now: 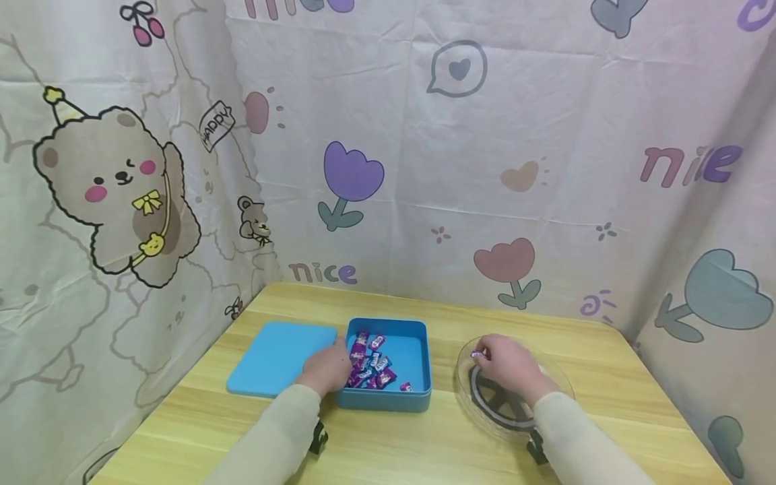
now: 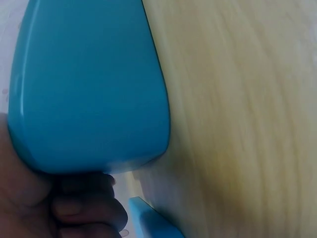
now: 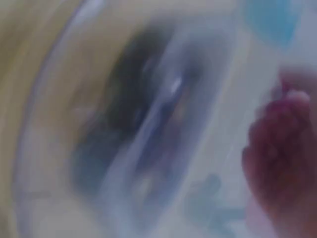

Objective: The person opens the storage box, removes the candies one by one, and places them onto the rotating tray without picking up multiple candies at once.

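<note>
A blue box (image 1: 384, 402) holds several small candies (image 1: 370, 367) in purple and blue wrappers, mostly heaped along its left side. My left hand (image 1: 327, 369) grips the left wall of the box; in the left wrist view, its curled fingers (image 2: 89, 210) lie against the outside. Over a clear round dish (image 1: 463, 391) to the right, my right hand (image 1: 509, 364) pinches a small candy (image 1: 477, 354) in a purple and white wrapper. The dish shows a dark and pale round pattern at its middle. The right wrist view is blurred.
A flat blue lid (image 1: 279, 357) lies on the wooden table (image 1: 412, 444), left of the box. Printed curtains (image 1: 400, 121) hang behind the table and at both sides.
</note>
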Demonstrator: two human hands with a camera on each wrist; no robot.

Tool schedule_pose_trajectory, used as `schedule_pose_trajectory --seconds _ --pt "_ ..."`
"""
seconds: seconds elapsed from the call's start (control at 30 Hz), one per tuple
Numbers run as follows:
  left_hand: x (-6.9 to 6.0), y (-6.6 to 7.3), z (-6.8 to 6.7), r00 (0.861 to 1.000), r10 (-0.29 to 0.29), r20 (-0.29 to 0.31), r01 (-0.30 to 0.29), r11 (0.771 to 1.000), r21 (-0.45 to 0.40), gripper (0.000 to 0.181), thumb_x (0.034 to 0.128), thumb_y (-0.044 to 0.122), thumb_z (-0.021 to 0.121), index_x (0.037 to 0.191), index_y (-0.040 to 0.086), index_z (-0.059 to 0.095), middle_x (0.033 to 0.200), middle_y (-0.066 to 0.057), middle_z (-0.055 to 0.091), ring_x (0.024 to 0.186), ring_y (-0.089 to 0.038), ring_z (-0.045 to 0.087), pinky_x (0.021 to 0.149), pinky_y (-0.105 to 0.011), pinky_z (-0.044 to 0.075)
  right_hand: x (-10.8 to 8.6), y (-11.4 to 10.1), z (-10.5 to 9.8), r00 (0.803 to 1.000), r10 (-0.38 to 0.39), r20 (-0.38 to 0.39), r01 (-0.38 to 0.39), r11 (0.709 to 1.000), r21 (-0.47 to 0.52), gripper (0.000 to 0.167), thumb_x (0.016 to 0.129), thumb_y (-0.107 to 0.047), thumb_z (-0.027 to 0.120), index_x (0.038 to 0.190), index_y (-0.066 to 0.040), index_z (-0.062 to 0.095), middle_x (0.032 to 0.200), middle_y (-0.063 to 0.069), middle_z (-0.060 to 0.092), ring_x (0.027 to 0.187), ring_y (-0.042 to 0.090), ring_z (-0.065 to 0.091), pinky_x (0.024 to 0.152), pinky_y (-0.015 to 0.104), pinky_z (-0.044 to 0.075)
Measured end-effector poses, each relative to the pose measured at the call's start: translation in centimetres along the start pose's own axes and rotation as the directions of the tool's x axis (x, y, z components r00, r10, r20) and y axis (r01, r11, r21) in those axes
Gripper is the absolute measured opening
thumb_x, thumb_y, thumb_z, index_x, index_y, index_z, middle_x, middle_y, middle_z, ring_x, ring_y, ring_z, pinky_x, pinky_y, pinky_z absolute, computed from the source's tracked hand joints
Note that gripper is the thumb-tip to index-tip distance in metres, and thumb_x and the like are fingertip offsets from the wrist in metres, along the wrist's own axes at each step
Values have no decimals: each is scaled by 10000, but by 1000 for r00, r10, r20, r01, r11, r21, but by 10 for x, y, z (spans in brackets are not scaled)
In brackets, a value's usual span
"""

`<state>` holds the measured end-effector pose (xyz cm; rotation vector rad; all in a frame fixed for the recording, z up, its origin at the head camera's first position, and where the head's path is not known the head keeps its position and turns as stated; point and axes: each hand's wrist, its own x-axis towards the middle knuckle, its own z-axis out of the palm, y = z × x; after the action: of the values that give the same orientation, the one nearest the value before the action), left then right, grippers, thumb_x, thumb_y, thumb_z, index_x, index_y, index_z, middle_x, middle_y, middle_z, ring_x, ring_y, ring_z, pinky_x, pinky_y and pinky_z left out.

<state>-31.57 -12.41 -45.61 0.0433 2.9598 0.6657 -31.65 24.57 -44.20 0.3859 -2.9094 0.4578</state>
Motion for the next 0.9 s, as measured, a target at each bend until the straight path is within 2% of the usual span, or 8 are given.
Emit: schedule_pose_trajectory --seconds 0.17,0.37,0.5,0.7,0.9 --pt "-1 -1 0 1000 12 5 -12 1000 -12 594 1044 160 464 1551 -79 265 1486 -288 451 1183 -364 564 946 -603 476 -10 20 -3 999 33 11 -33 999 2 66 906 -214 745 910 -166 700 753 -78 573 677 115 519 629 352 480" --pt "0 -3 1 1000 22 7 -22 1000 -20 579 1056 174 447 1548 -78 274 1474 -291 463 1236 -395 541 983 -622 447 -23 37 -3 997 65 35 -64 997 -36 89 908 -226 751 914 -147 711 768 -65 590 699 125 536 672 400 507" --pt "2 -4 2 998 55 2 -55 998 -6 545 1063 184 432 1535 -63 315 1459 -277 487 1278 -423 517 1006 -628 429 -29 44 -5 994 93 54 -90 995 -50 93 912 -233 747 942 -151 715 784 -60 604 716 128 554 703 427 526" --pt "4 -3 3 998 65 5 -65 998 -14 536 1073 199 405 1541 -47 317 1483 -265 469 1320 -441 480 1035 -635 399 -36 49 -7 996 79 49 -77 996 -49 93 917 -226 747 924 -143 708 784 -54 599 706 131 551 675 418 522" --pt "6 -3 3 998 69 7 -69 998 -7 529 1073 196 409 1525 -67 326 1448 -277 497 1276 -426 520 1018 -624 423 -40 54 -3 998 61 10 -61 995 -76 98 912 -231 752 919 -139 717 819 -47 591 723 135 551 677 423 523"
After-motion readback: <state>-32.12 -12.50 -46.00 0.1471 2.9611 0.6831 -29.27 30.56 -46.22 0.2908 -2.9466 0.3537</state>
